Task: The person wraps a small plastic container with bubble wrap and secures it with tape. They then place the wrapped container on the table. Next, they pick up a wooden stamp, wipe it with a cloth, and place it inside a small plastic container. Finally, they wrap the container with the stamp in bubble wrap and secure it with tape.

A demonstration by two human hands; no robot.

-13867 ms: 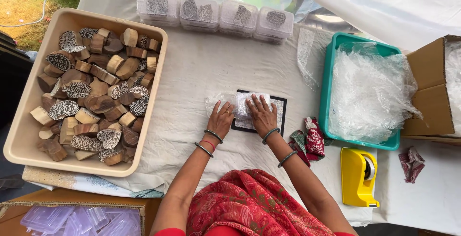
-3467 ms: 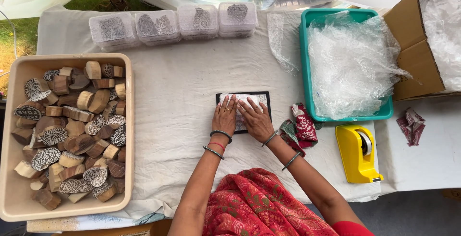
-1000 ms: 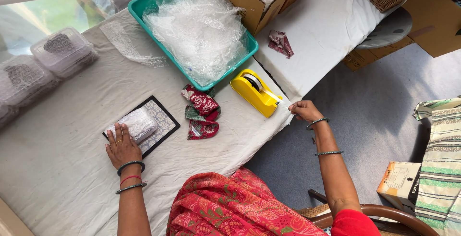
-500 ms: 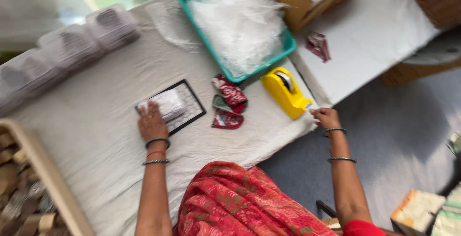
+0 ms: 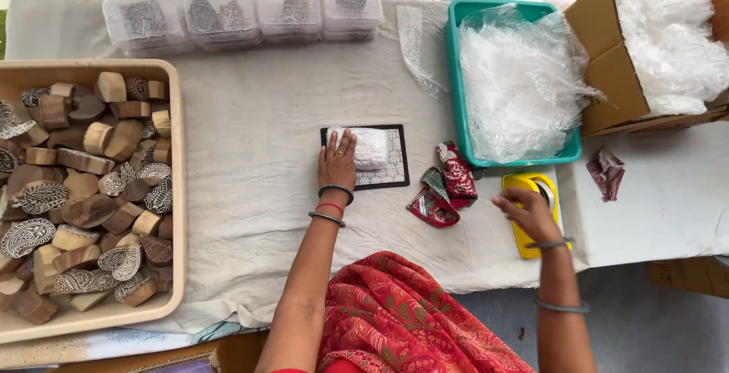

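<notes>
My left hand (image 5: 338, 162) lies flat on a small bundle wrapped in bubble wrap (image 5: 368, 147), which rests on a black-edged patterned mat (image 5: 395, 172) in the middle of the white cloth. Over at the right, my right hand (image 5: 525, 214) hovers on the yellow tape dispenser (image 5: 536, 191), fingers curled at its roll; whether it grips anything is unclear. Red patterned cloth pouches (image 5: 444, 187) lie between the mat and the dispenser.
A beige tray (image 5: 176, 191) at the left holds several carved wooden printing blocks. Clear lidded boxes (image 5: 243, 15) line the far edge. A teal tray (image 5: 456, 69) of bubble wrap and a cardboard box (image 5: 600, 54) stand at the right, with another red pouch (image 5: 606, 172) nearby.
My right hand came back from the table's right edge to the yellow tape dispenser. The view swung back over the table. My left hand stayed on the wrapped bundle.
</notes>
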